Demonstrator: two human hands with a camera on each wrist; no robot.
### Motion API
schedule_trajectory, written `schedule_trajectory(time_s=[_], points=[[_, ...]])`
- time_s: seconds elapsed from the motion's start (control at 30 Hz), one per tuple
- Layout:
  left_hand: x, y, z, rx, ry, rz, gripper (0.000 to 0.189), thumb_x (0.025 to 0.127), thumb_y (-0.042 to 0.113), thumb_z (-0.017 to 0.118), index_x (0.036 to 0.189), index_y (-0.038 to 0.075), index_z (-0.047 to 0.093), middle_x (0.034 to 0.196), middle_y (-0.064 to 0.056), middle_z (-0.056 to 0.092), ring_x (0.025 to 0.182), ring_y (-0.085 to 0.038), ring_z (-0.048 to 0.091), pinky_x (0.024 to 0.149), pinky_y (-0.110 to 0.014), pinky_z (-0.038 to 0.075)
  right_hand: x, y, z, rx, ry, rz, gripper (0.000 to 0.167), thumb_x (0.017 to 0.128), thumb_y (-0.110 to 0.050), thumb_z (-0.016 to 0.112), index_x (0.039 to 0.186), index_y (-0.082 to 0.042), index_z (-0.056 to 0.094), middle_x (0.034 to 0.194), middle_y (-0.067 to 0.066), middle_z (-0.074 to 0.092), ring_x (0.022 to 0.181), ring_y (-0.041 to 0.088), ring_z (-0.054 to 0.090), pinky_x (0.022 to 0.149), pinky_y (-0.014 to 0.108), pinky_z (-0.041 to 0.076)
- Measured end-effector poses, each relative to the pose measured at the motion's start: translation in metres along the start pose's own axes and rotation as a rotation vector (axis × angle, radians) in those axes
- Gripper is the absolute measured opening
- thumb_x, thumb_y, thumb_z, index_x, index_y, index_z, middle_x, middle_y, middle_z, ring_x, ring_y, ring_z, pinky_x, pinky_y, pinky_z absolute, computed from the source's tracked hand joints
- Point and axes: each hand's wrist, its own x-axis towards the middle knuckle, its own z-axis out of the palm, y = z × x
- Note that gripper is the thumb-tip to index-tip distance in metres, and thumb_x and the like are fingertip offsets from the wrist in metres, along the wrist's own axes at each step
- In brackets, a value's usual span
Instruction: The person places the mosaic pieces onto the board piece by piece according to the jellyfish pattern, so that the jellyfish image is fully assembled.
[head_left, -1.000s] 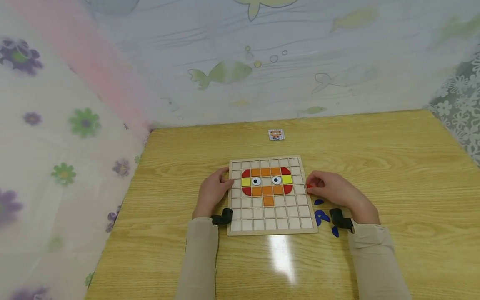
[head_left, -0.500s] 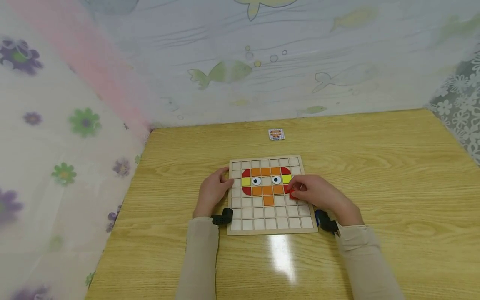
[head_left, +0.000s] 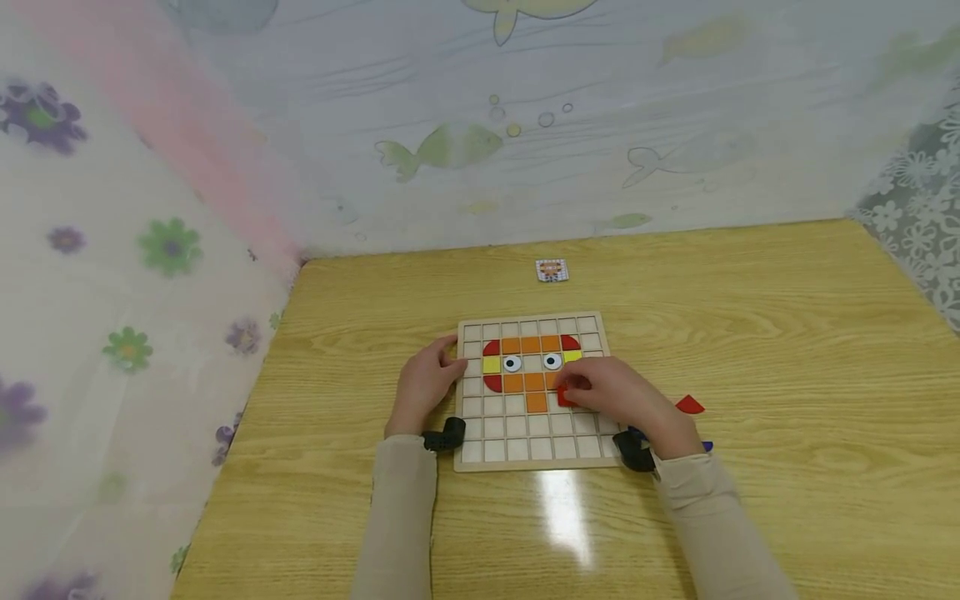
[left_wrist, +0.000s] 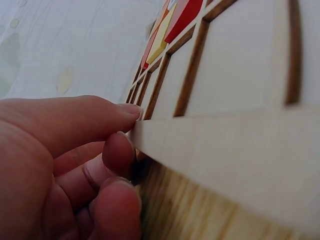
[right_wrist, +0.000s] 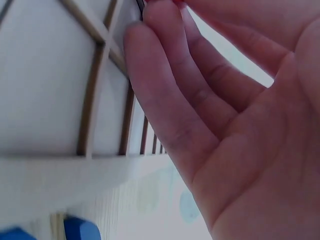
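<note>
A wooden grid board (head_left: 487, 450) lies on the table, with orange square tiles (head_left: 531, 344), yellow squares (head_left: 491, 364), red quarter-round tiles (head_left: 492, 383) and two round eye tiles (head_left: 512, 363) set in its cells. My left hand (head_left: 426, 383) grips the board's left edge, the thumb (left_wrist: 115, 112) on its rim. Over the board's right half, my right hand (head_left: 615, 396) pinches a red tile (head_left: 563, 397) at the cell beside the lowest orange tile (head_left: 537, 402). Fingers partly cover that red tile, so its full shape is hidden.
To the right of the board a red quarter-round piece (head_left: 690, 405) lies on the table (head_left: 810, 375). Blue pieces (right_wrist: 82, 229) lie by the board's right edge, mostly hidden behind the right wrist in the head view. A small pattern card (head_left: 552, 270) lies beyond the board.
My right hand has moved left from beside the board onto it, carrying the red tile. A red quarter-round piece on the table has come into sight. The left hand stays put.
</note>
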Motion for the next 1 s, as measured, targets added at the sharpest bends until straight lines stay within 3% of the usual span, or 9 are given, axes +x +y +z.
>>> schedule_trajectory(time_s=[0.23,0.6,0.83,1.0], points=[[0.003,-0.004,0.002,0.026,0.012,0.021,0.047,0.085,0.032,0.058,0.129,0.020,0.048,0.071,0.002,0.054,0.052,-0.014,0.049,0.057,-0.029,0.037,0.003,-0.007,0.007,-0.043,0.022,-0.046,0.013,0.085,-0.014,0.059,0.095,-0.016,0.066,0.080,-0.010,0.057,0.070,0.008,0.048,0.068,0.028,0.041],[0.004,-0.005,0.003,0.016,0.018,0.021,0.047,0.085,0.032,0.058,0.129,0.020,0.047,0.069,0.002,0.054,0.050,-0.015,0.050,0.054,-0.029,0.037,0.007,-0.010,0.012,-0.108,0.053,-0.047,0.011,0.081,-0.012,0.064,0.091,-0.015,0.068,0.079,-0.009,0.059,0.070,0.007,0.050,0.067,0.027,0.042],[0.005,-0.005,0.003,0.027,0.018,0.022,0.047,0.084,0.033,0.058,0.129,0.021,0.047,0.070,0.002,0.054,0.050,-0.015,0.049,0.054,-0.029,0.037,0.008,-0.009,0.011,-0.070,0.059,-0.003,0.008,0.083,-0.016,0.062,0.090,-0.016,0.066,0.073,-0.011,0.055,0.066,0.008,0.048,0.065,0.027,0.041],[0.004,-0.005,0.003,0.022,0.017,0.029,0.047,0.085,0.031,0.058,0.129,0.020,0.048,0.070,0.003,0.054,0.051,-0.014,0.049,0.055,-0.029,0.037,0.004,-0.005,0.007,-0.044,0.056,0.020,0.011,0.085,-0.023,0.060,0.094,-0.017,0.066,0.079,-0.010,0.057,0.071,0.009,0.049,0.070,0.030,0.041]])
